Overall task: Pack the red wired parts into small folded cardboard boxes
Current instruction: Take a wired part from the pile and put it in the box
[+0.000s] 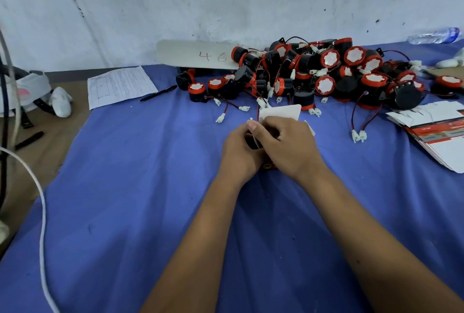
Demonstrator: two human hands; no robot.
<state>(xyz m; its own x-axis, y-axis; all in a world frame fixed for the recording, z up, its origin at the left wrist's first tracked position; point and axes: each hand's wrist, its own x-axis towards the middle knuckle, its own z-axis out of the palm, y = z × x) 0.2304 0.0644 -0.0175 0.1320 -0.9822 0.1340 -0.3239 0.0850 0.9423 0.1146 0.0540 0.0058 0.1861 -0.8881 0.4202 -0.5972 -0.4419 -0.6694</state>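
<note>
- Red-ringed black parts (326, 71), each trailing red and black wires with white connectors, were seen heaped at the far side of the blue cloth (125, 199) covering the table; the pile was judged large, so most of the packing remained to be done.
- No finished, closed box was visible anywhere in the view, so the count already packed could not be told.
- A stack of flat, unfolded box blanks (437, 132), white with red print, lay at the right edge of the cloth, well apart from the hands.
- One small cardboard box (281, 112) was held at the middle of the cloth, its white flap standing open on the far side; a dark part (253, 143) showed between the fingers, apparently being seated inside, with a red wire rising beside the flap.
- The step in hand was judged to be the loading of this one part, with flap closing still to follow.
- The left hand (239, 154) was curled round the near left side of the box, thumb raised at its top edge.
- The right hand (288, 144) was curled over the box from the right, fingers bent down into its opening, touching the left hand.
- Both forearms were stretched forward from the lower edge of the view, converging on the box.
- A printed sheet (120, 85) and a black pen (158, 93) lay at the far left of the cloth.
</note>
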